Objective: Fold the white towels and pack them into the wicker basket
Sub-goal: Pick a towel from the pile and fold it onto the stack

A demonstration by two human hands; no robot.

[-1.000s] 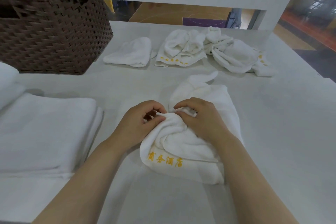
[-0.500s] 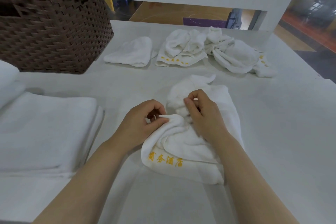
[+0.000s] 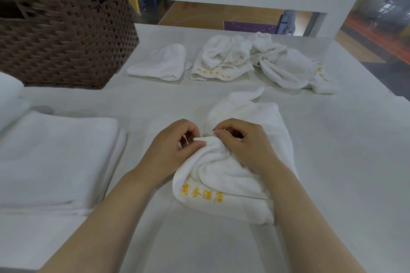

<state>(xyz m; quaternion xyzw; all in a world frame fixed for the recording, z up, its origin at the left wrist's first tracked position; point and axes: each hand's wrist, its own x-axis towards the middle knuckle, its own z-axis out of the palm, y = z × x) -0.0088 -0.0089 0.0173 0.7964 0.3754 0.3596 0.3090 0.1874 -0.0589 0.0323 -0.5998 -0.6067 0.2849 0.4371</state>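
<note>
At centre frame a crumpled towel [image 3: 233, 168] is being pinched at its bunched edge by the left hand [image 3: 170, 150] and the right hand [image 3: 246, 146]. Corners are seemingly being sought; spreading flat is called for next. The basket [image 3: 66, 35] is waiting upper left.

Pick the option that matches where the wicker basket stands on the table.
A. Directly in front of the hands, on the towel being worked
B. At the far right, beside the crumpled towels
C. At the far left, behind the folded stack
C: the wicker basket stands at the table's far left, beyond the folded stack, while both hands pinch the towel at centre.
</note>
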